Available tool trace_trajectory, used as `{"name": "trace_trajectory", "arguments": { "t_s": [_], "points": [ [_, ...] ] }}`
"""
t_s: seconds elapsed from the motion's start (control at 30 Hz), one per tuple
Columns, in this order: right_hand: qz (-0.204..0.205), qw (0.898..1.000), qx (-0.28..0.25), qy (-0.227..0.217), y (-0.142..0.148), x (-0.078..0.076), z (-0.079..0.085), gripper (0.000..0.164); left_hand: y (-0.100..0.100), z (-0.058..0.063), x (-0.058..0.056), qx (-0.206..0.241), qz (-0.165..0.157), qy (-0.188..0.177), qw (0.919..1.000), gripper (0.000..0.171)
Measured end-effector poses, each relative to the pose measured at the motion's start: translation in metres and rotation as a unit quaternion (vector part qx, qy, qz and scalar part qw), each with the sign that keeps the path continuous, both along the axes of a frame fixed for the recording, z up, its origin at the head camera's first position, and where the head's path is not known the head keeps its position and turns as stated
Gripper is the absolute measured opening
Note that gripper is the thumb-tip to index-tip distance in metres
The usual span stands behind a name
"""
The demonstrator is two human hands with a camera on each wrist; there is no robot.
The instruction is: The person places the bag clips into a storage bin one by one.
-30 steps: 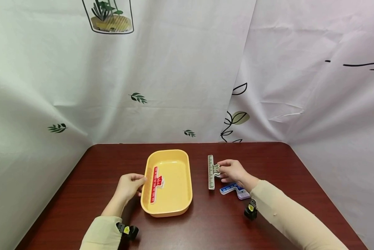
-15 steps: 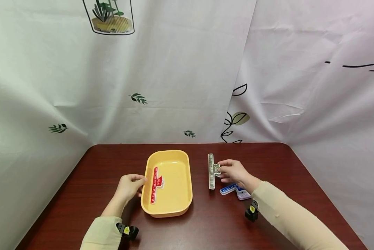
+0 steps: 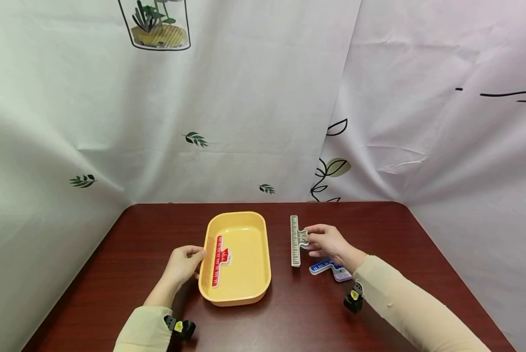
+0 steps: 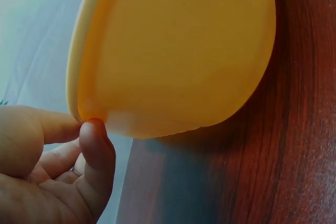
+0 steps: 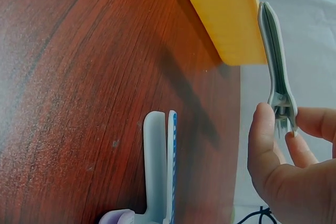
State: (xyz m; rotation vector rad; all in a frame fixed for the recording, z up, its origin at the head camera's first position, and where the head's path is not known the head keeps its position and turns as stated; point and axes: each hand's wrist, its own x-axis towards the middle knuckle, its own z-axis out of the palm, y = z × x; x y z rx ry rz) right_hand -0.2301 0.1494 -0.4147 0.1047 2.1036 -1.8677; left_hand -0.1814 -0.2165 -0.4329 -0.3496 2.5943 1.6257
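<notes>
My left hand (image 3: 183, 266) pinches the left rim of a yellow tray (image 3: 250, 264) between thumb and fingers, as the left wrist view also shows. Inside the tray, along its left side, lies a red clip (image 3: 219, 261) with a keyboard pattern. To the right, my right hand (image 3: 329, 243) pinches the handle of a green clip (image 3: 295, 241) with a long patterned bar. In the right wrist view this clip (image 5: 275, 56) is held above the table, seen edge-on. Below that hand a blue clip (image 3: 322, 266) rests on the table, touching or overlapping a pale purple piece (image 3: 342, 275).
The dark red-brown wooden table (image 3: 285, 318) has rounded far corners. White printed cloth (image 3: 254, 98) hangs behind it and at its sides. Each wrist wears a small black camera, such as the right camera (image 3: 353, 299).
The green clip has shifted slightly left in the right hand and its far end tilts a little. The left hand and the tray stay nearly in place.
</notes>
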Motion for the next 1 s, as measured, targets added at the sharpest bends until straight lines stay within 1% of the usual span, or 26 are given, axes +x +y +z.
{"name": "trace_trajectory", "arguments": {
  "t_s": [0.5, 0.73, 1.0],
  "points": [
    [0.01, 1.0, -0.004, -0.001, -0.003, 0.003, 0.007, 0.041, 0.002, -0.001, -0.001, -0.006, 0.003, 0.001, 1.0, 0.032],
    [0.017, 1.0, -0.009, -0.001, -0.005, 0.006, 0.011, 0.042, 0.004, 0.001, 0.0, -0.001, -0.001, 0.009, 1.0, 0.032],
    [0.028, 1.0, -0.011, 0.003, -0.008, 0.007, 0.013, 0.043, 0.005, 0.002, -0.001, 0.003, -0.006, 0.015, 0.9999, 0.033]
  ]
}}
